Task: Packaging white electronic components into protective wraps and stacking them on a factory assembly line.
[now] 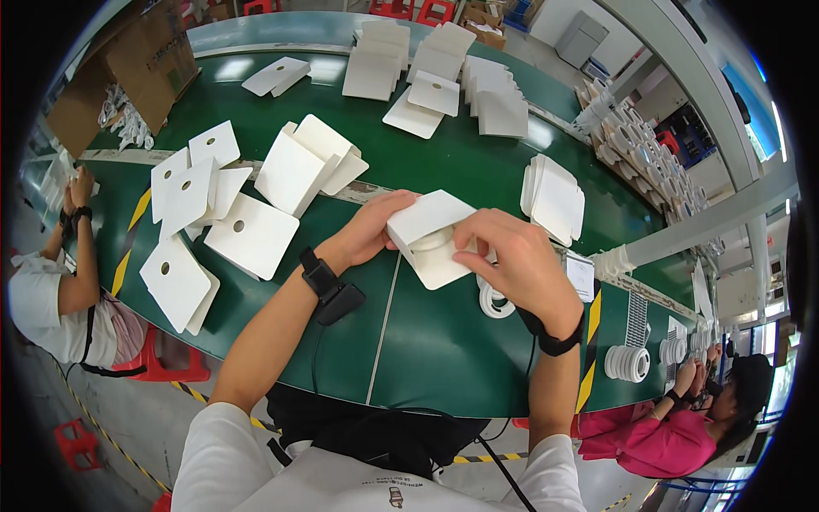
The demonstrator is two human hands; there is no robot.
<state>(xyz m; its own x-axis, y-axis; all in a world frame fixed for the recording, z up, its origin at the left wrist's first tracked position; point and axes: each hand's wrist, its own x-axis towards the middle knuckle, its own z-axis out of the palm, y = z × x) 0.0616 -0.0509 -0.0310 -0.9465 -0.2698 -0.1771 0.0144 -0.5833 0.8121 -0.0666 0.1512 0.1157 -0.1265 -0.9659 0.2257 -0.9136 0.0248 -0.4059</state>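
A white cardboard box (pixel 439 212), open at its near side, is held over the green table in front of me. My left hand (pixel 375 226) grips it by its left end, with the fingertips partly hidden behind it. A white round coil (pixel 433 241) shows inside the opening. At the box's right edge, my right hand (pixel 527 263) is closed, its thumb and fingers curled around the rim. Under that hand, more white rings (pixel 495 299) lie on the table, partly covered.
Flat white cartons with round holes (pixel 192 192) lie in a loose pile at left. More white cartons (pixel 375 64) are stacked on the far belt, others (pixel 553 200) at right. White coils (pixel 627 363) stand beyond the striped tape. Co-workers sit at both sides; a metal post (pixel 691 226) rises at right.
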